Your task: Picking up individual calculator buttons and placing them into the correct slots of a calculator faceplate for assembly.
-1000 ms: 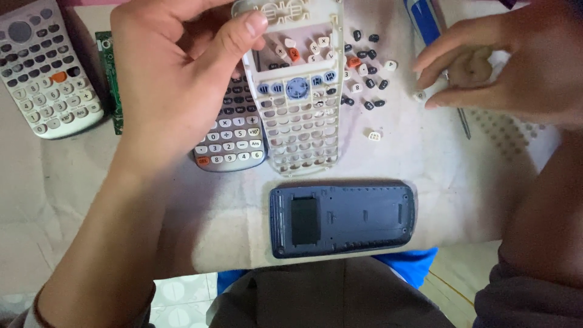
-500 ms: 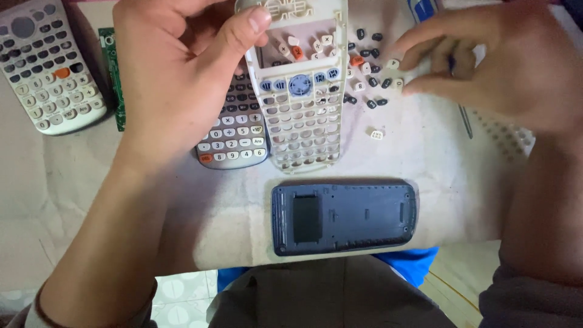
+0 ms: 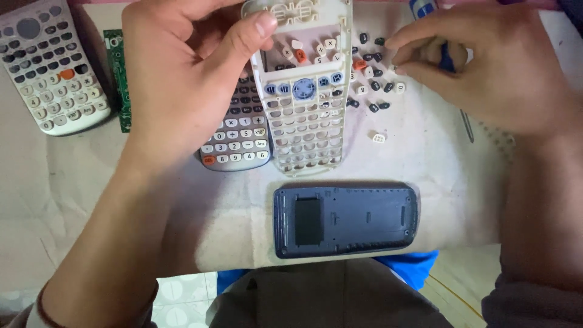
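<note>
My left hand grips a white calculator front cover by its upper left edge, thumb on top. The cover has empty key holes, with a few blue keys near its middle. My right hand hovers at the right. Its fingers are pinched together, their tips over a scatter of loose black, white and orange keys. A small pale piece shows inside the curled fingers. One white key lies apart, below the scatter.
A dark blue calculator back shell lies face down near the table's front edge. A grey calculator sits partly under my left hand and the cover. Another calculator and a green circuit board lie at the left. A thin tool pokes out under my right hand.
My right hand has moved left and down from the right edge, with its fingertips now over the loose keys. My left hand has kept the cover nearly still.
</note>
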